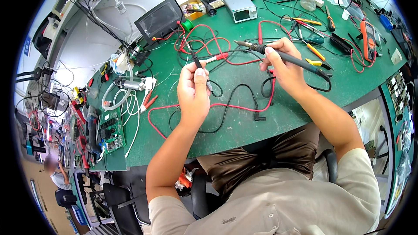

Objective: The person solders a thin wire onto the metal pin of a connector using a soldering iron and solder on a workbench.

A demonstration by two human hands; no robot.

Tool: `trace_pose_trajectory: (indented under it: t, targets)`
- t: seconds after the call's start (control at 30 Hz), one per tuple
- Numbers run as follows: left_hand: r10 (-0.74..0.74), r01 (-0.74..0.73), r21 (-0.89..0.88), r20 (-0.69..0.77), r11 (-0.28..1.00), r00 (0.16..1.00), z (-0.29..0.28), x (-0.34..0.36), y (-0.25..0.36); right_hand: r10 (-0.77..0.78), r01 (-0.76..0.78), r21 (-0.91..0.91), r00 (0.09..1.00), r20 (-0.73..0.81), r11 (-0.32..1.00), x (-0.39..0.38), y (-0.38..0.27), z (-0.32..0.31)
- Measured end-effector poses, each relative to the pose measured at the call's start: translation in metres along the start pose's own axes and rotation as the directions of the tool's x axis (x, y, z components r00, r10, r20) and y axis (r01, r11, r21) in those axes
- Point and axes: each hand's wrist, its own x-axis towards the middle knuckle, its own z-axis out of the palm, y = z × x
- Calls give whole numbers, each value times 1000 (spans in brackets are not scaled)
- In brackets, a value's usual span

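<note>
My left hand (194, 88) is closed round a slim black test probe (194, 56), its thin tip pointing up and away from me. In my right hand (285, 65) is a soldering iron (258, 48), gripped by its dark handle, with the metal tip pointing left toward the probe. Tip and probe are apart. Behind and between the hands, a red test probe (217, 57) lies on the green bench mat (230, 124). Red and black test leads (224, 104) loop across the mat below both hands.
A small grey box with a display (241, 8) and a dark screen (159, 19) stand at the back. An orange multimeter (368, 39), screwdrivers (330, 19) and a glass bottle (308, 1) sit right. At left are a green circuit board (112, 132) and white tubing (114, 100).
</note>
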Motion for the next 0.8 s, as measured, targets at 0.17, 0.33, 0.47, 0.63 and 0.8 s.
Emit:
trace_pose_trajectory:
  t: [0.17,0.33,0.47,0.63,0.8]
  targets:
    - [-16,17,-26,32,1000,999,-3,-4,-7,20,-20,10,1000,-6,1000,0,2,-1]
    - [-36,39,-53,52,998,998,-7,-11,-10,23,-23,16,1000,-7,1000,-1,4,0]
    - [-34,37,-73,44,997,998,-8,-12,-7,41,-41,-10,999,3,999,-1,3,-1]
    - [-43,47,-92,47,995,998,-9,-12,-6,22,-22,14,1000,-11,1000,0,3,0]
    - [-72,73,-6,53,997,996,-11,-11,-5,23,-23,27,1000,-16,999,2,3,-3]
